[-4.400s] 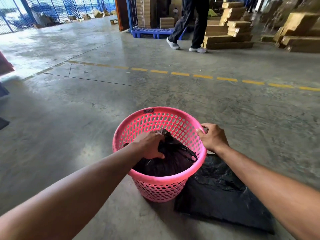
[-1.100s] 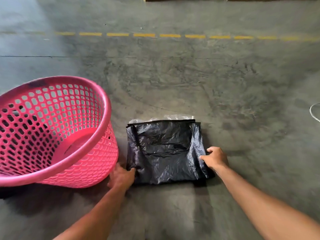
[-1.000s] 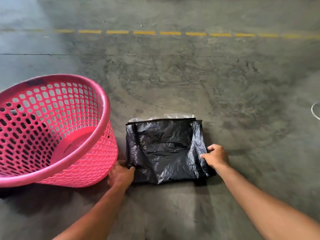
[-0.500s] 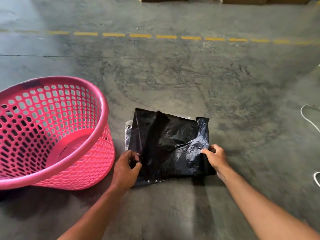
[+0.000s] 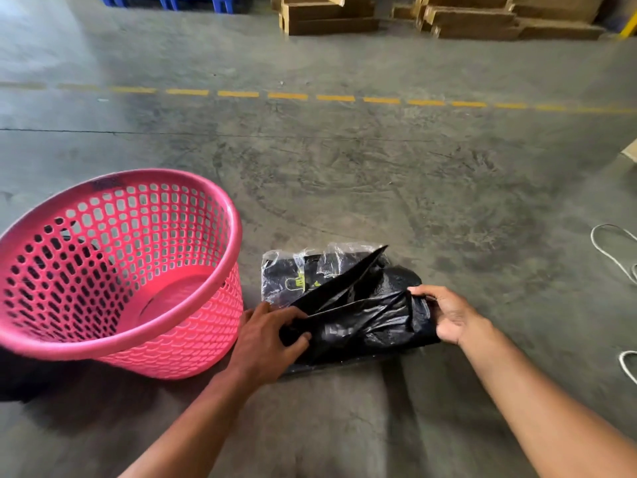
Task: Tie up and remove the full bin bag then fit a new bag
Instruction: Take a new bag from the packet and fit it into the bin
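A pink perforated plastic basket (image 5: 193,322) stands on the concrete floor at the left, with nothing inside it. To its right lies a clear plastic packet of folded black bags (image 5: 293,277). A folded black bin bag (image 5: 362,322) is lifted off the packet's near side. My left hand (image 5: 265,339) pinches the bag's left edge and my right hand (image 5: 444,315) grips its right edge. A dark shape (image 5: 20,384) shows behind the basket at the lower left edge; I cannot tell what it is.
A dashed yellow line (image 5: 286,95) crosses the floor farther off. Cardboard stacks (image 5: 331,19) and a blue pallet (image 5: 193,0) line the far side. White cord loops (image 5: 610,250) lie on the floor at the right edge.
The full bag that sat in the basket is gone from it. Both hands have lifted and folded over a black bag from the flat pile, uncovering the clear packet underneath.
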Demonstrator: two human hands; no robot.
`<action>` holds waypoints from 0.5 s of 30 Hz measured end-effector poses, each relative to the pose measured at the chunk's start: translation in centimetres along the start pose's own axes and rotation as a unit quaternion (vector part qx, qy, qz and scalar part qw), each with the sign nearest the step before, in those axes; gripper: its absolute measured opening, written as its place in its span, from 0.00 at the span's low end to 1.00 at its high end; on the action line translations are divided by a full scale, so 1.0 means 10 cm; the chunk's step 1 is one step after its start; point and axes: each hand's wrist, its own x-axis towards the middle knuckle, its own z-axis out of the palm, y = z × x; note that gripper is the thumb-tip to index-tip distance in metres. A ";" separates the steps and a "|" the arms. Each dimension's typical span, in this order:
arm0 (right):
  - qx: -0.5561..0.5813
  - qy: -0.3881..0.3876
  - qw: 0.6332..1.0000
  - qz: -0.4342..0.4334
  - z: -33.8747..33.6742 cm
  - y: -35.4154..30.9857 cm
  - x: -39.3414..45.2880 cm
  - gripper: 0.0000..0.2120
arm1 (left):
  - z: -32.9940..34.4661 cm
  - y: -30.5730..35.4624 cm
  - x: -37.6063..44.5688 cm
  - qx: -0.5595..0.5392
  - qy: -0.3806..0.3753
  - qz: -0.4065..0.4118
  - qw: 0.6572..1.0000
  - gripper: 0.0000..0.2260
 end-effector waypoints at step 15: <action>-0.065 0.118 0.924 -0.359 1.01 -1.23 -0.67 0.06 | -0.91 1.09 0.68 -0.417 0.224 -0.005 0.881 0.21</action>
